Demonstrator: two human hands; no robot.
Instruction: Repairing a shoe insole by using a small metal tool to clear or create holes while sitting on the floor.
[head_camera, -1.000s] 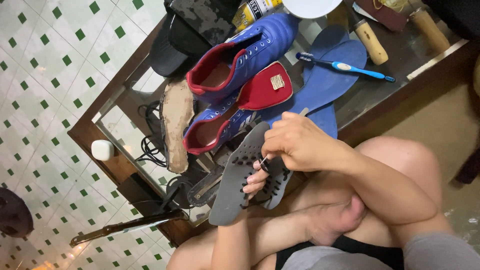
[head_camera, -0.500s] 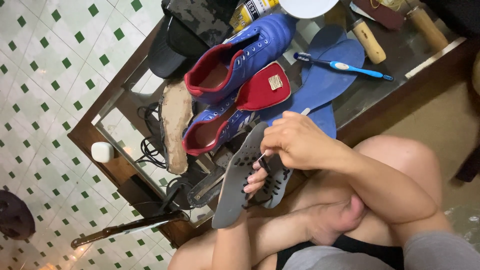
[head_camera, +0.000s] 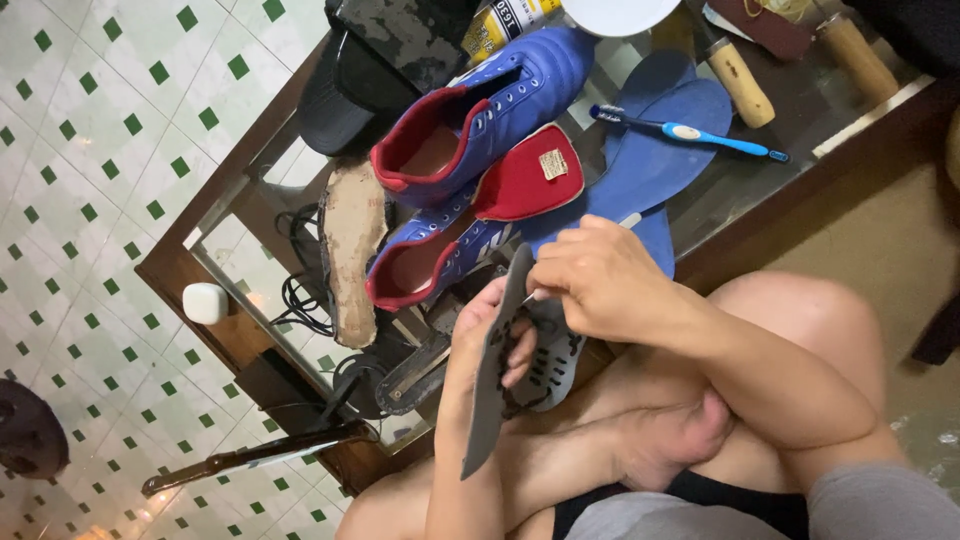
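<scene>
The grey studded sole (head_camera: 492, 385) is being held off the table, over the person's crossed legs, just off the table's near edge. It is turning nearly edge-on to the camera, so it is showing as a narrow strip. Its long axis is running from an upper tip beside the right hand down to a lower tip in front of the left forearm.

The left hand (head_camera: 488, 335) is closing around the middle of this sole, fingers wrapping its edge; it is the carrying hand. The right hand (head_camera: 592, 275) is sitting at the sole's upper tip, fingers pinching together on something small and thin that cannot be identified. It is the nearer hand to that tip, and the sole is lying below and to the left of it.

A second perforated grey sole piece (head_camera: 556, 365) is lying just behind the first, touching the left fingers.

Outward on the glass table (head_camera: 855, 120), two blue shoes (head_camera: 500, 110) with red linings are lying near the middle, a blue insole (head_camera: 660, 150) beside them and a blue toothbrush (head_camera: 690, 132) resting across it. A worn tan sole (head_camera: 352, 250) is lying toward the table's left edge, beside a tangle of black cable (head_camera: 295, 295). Two wooden-handled tools (head_camera: 745, 80) are lying at the far right corner.
</scene>
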